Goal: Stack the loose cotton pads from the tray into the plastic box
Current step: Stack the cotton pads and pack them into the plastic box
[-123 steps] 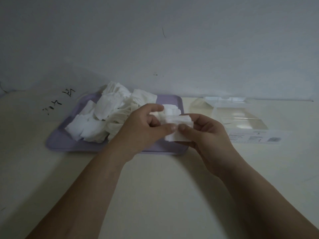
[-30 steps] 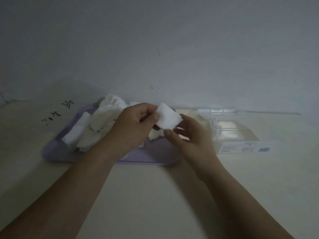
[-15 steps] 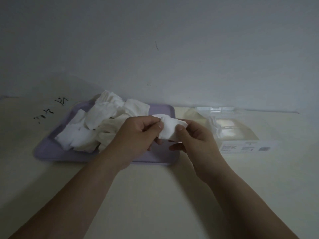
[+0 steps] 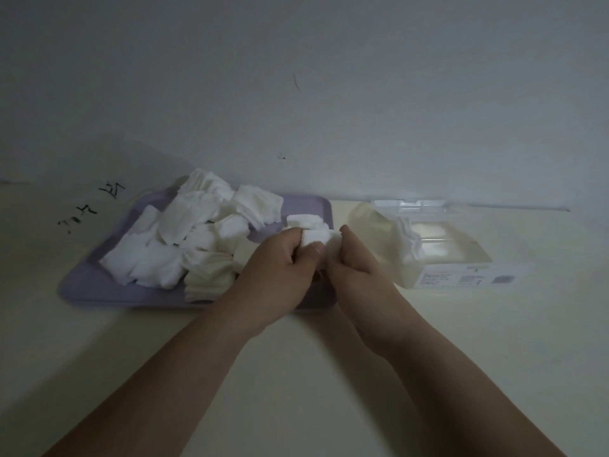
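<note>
Held pad [image 4: 318, 239]: white, soft, square-cut with a slightly frayed upper edge. Whether it is one pad or a thin bundle cannot be told. It sits above the near right corner of the tray [image 4: 99, 291], clamped between both hands.

Left hand [image 4: 280, 268]: fingers curled, thumb pressed on the pad's near face. Right hand [image 4: 359, 258]: fingers curled, gripping the pad's right side. The two hands touch at the knuckles.

Loose pads [image 4: 184, 239]: an untidy heap of white squares covering the left and middle of the tray, overlapping at all angles. A few at the near edge look cream-coloured and ribbed. One small stack lies apart at the far right corner, just behind the hands.

Tray: lilac, smooth, shallow, with rounded corners and a raised rim.

Plastic box [image 4: 454, 255]: clear, rectangular, lying on the worktop [image 4: 296, 374] just right of the tray. A printed label [image 4: 468, 275] runs along its near side, and a few white pads [image 4: 408, 239] show at its left end.

Worktop: pale cream, matt, with black scribbled marks [image 4: 89, 206] left of the tray. Lighting is dim.
</note>
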`<state>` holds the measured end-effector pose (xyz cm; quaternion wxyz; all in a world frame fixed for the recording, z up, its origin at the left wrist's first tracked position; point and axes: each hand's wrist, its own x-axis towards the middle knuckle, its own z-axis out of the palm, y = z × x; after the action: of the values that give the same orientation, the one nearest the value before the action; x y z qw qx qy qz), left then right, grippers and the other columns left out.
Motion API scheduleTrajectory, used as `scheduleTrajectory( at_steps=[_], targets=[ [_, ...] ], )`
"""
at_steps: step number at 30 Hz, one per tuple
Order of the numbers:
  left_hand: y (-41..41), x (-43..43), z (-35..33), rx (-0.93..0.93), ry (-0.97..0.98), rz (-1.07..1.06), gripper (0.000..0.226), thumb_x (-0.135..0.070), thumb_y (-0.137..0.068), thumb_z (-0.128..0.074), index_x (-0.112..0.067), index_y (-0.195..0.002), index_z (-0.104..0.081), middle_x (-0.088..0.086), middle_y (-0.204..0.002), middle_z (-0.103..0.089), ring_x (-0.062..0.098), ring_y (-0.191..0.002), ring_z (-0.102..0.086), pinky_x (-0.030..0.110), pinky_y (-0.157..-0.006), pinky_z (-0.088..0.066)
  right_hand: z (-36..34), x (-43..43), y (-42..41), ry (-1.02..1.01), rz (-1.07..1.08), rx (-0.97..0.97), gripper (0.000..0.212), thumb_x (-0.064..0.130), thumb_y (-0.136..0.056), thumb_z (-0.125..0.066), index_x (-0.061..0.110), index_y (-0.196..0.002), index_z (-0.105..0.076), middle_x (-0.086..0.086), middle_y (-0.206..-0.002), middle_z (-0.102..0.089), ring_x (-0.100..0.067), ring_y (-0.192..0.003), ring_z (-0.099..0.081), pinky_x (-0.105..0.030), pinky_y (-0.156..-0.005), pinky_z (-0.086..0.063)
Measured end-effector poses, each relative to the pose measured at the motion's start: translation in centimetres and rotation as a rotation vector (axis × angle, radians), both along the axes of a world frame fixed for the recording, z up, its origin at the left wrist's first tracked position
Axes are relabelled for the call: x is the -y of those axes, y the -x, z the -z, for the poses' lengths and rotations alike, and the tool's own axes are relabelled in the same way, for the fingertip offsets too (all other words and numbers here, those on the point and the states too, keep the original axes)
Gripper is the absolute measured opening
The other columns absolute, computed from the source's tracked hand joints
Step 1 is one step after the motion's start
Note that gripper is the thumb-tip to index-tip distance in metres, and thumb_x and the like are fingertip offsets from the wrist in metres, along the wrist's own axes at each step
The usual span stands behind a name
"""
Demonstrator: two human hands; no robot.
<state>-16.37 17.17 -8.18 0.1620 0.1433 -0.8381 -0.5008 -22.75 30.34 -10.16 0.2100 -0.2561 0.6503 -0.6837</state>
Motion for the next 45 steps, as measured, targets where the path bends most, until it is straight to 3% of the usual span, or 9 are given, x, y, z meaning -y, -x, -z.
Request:
scheduleTrajectory(
  at_steps=[4,11,14,17,20,29,36,41,45],
  targets=[
    [0.1,-0.2,0.2,0.031,-0.041,0.086,0.022,-0.038,-0.107,-0.047,-0.025,-0.110,-0.065,-0.003,-0.095,-0.074,0.017,-0.091,-0.071,0.047,-0.090,-0.056,-0.8,-0.2,-0.8,0.041,-0.097,0.029,0.055,-0.017,-0.088,-0.035,0.014,-0.130,-0.053,-0.025,-0.118,-0.068,-0.042,-0.116,-0.066,-0.055,-0.100,-0.057],
    [-0.3,0.8,-0.1,0.017,-0.281,0.128,0.020,-0.027,-0.108,-0.052,-0.021,-0.117,-0.069,0.016,-0.092,-0.073,0.014,-0.072,-0.065,0.037,-0.064,-0.049,-1.5,-0.9,0.4,0.144,0.059,0.125,0.024,0.015,-0.102,-0.065,0.002,-0.121,-0.069,-0.026,-0.114,-0.074,-0.037,-0.103,-0.073,-0.060,-0.100,-0.056],
    [-0.5,1.6,-0.1,-0.013,-0.368,0.109,0.015,-0.013,-0.104,-0.060,-0.010,-0.115,-0.070,0.019,-0.094,-0.075,0.017,-0.074,-0.067,0.033,-0.056,-0.047,-1.3,-1.3,0.8,0.149,0.136,0.151,0.021,0.015,-0.102,-0.063,-0.004,-0.107,-0.071,-0.021,-0.098,-0.076,-0.031,-0.091,-0.073,-0.048,-0.085,-0.063],
    [-0.6,2.5,0.1,-0.046,-0.429,0.065,0.014,-0.005,-0.099,-0.065,-0.004,-0.112,-0.072,0.005,-0.079,-0.072,0.013,-0.068,-0.064,0.026,-0.053,-0.048,-1.6,-1.5,0.9,0.134,0.159,0.136,0.014,0.010,-0.101,-0.064,0.006,-0.112,-0.071,-0.011,-0.093,-0.075,-0.024,-0.086,-0.072,-0.034,-0.067,-0.060],
    [-0.6,2.8,0.4,-0.051,-0.463,0.064,0.012,-0.008,-0.100,-0.066,-0.005,-0.106,-0.075,0.006,-0.076,-0.069,0.015,-0.068,-0.060,0.025,-0.056,-0.048,-1.6,-1.7,1.1,0.097,0.159,0.045,0.033,0.000,-0.100,-0.063,0.018,-0.128,-0.066,-0.014,-0.101,-0.073,-0.022,-0.084,-0.071,-0.043,-0.072,-0.063],
    [-0.6,1.7,0.4,-0.047,-0.594,0.109,0.019,-0.016,-0.104,-0.061,-0.004,-0.109,-0.074,0.013,-0.090,-0.070,0.018,-0.074,-0.066,0.028,-0.056,-0.050,-1.3,-1.9,1.1,0.107,0.255,0.024,0.017,0.009,-0.092,-0.076,0.004,-0.109,-0.079,-0.014,-0.096,-0.080,-0.021,-0.080,-0.072,-0.035,-0.070,-0.060],
    [-0.5,2.2,0.4,-0.097,-0.287,0.009,0.015,-0.016,-0.102,-0.064,-0.015,-0.101,-0.079,0.008,-0.081,-0.077,0.022,-0.070,-0.067,0.029,-0.058,-0.053,-1.2,-1.6,1.0,0.113,0.211,0.139,0.014,0.007,-0.091,-0.076,0.001,-0.104,-0.075,-0.027,-0.087,-0.071,-0.027,-0.075,-0.067,-0.033,-0.062,-0.060],
    [1.1,4.3,0.9,0.053,0.396,-0.128,0.026,-0.023,-0.093,-0.073,-0.015,-0.118,-0.073,0.001,-0.104,-0.074,0.020,-0.099,-0.070,0.030,-0.088,-0.054,-0.3,-1.9,2.2,0.015,0.435,0.034,0.008,0.014,-0.094,-0.072,0.008,-0.096,-0.075,-0.006,-0.076,-0.074,-0.016,-0.061,-0.065,-0.037,-0.061,-0.057],
    [2.8,4.0,0.8,0.155,0.573,-0.040,0.030,-0.043,-0.079,-0.081,-0.017,-0.082,-0.066,0.001,-0.087,-0.064,0.023,-0.083,-0.065,0.029,-0.068,-0.041,0.1,-2.0,2.5,-0.086,0.460,-0.055,0.007,0.019,-0.093,-0.072,0.013,-0.093,-0.075,-0.005,-0.074,-0.076,-0.013,-0.058,-0.067,-0.040,-0.066,-0.060]
  ],
)
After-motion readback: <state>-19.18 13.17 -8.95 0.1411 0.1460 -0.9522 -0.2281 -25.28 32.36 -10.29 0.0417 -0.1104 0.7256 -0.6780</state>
